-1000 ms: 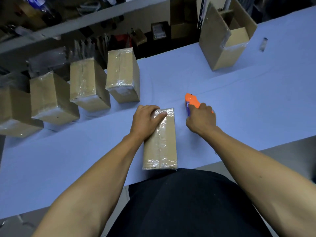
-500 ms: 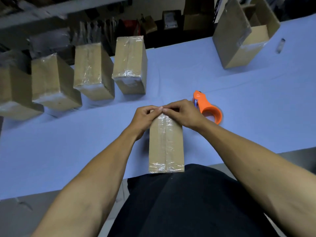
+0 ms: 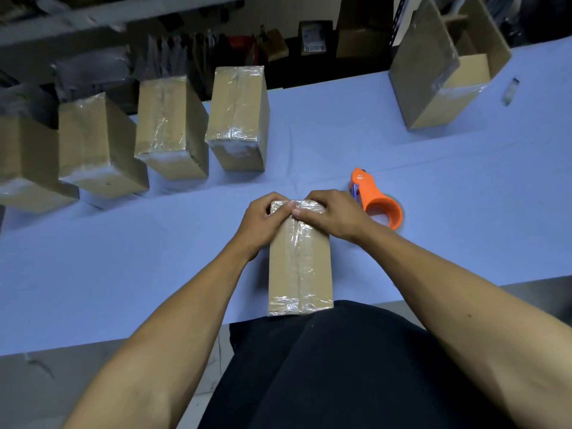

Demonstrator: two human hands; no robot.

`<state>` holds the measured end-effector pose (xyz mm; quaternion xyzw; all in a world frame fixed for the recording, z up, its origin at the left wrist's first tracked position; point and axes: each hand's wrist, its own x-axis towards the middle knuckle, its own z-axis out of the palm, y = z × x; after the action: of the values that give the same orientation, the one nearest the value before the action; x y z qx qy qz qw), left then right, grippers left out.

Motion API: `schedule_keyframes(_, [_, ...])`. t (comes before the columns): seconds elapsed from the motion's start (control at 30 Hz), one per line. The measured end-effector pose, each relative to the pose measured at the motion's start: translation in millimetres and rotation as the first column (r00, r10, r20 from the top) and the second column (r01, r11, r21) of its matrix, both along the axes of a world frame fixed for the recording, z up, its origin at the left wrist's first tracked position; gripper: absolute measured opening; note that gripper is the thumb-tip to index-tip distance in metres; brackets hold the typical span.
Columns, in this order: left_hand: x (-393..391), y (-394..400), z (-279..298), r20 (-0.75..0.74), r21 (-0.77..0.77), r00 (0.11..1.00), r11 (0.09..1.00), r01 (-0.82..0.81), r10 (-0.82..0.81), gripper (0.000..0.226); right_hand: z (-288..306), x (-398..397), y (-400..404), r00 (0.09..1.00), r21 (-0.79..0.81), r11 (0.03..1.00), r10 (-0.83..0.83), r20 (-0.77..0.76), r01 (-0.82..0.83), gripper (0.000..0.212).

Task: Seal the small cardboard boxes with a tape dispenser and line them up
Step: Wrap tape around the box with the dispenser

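A small taped cardboard box [image 3: 299, 267] lies lengthwise on the blue table [image 3: 464, 212], right in front of me. My left hand [image 3: 263, 222] and my right hand [image 3: 332, 216] both curl over its far end, thumbs meeting on the tape seam. The orange tape dispenser [image 3: 376, 199] lies on the table just right of my right hand, untouched. Several sealed boxes stand in a row at the far left, the nearest of them a taped box [image 3: 238, 119].
An open cardboard box [image 3: 439, 75] stands at the far right, with a small clear scrap [image 3: 509, 91] beside it. Dark shelving with clutter [image 3: 278, 38] runs behind the table. The table's near edge lies against my body.
My right hand let go of the tape dispenser, left it on the table, and came onto the box's far end beside my left hand. The box has stayed in place.
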<state>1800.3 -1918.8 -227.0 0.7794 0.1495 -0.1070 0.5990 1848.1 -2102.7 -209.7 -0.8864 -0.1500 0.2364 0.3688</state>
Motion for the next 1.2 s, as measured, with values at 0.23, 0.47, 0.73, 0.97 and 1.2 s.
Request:
schedule_keyframes(0.23, [16.1,-3.6,7.3,0.148,0.186,0.962,0.949,-0.255,0.23,0.01,5.9,-8.1,-2.1,0.97,0.211,0.955,-0.176,-0.17,0.21,0.077])
schedule_keyframes(0.47, [11.1,-21.0,14.2,0.08,0.237,0.962,0.933,-0.272,0.26,0.062,-6.4,-6.9,-18.4,0.947,-0.011,0.949,-0.314,0.075,0.315,0.044])
schedule_keyframes(0.73, [-3.6,-16.8,3.7,-0.027,0.143,0.993,0.984,-0.11,0.115,0.089,-30.2,-1.4,-53.9,0.953,-0.296,0.906,-0.287,0.095,0.302,0.063])
schedule_keyframes(0.97, [4.4,-20.9,14.8,-0.022,0.146,1.0,0.989,-0.006,0.009,0.08,14.9,30.4,-37.7,0.911,-0.054,0.916,-0.388,0.141,0.398,0.052])
schedule_keyframes(1.2, [29.5,-13.0,50.6,-0.111,0.067,0.992,0.995,0.071,-0.064,0.074,79.3,55.6,-27.4,0.921,-0.207,0.96,-0.099,0.378,0.188,0.058])
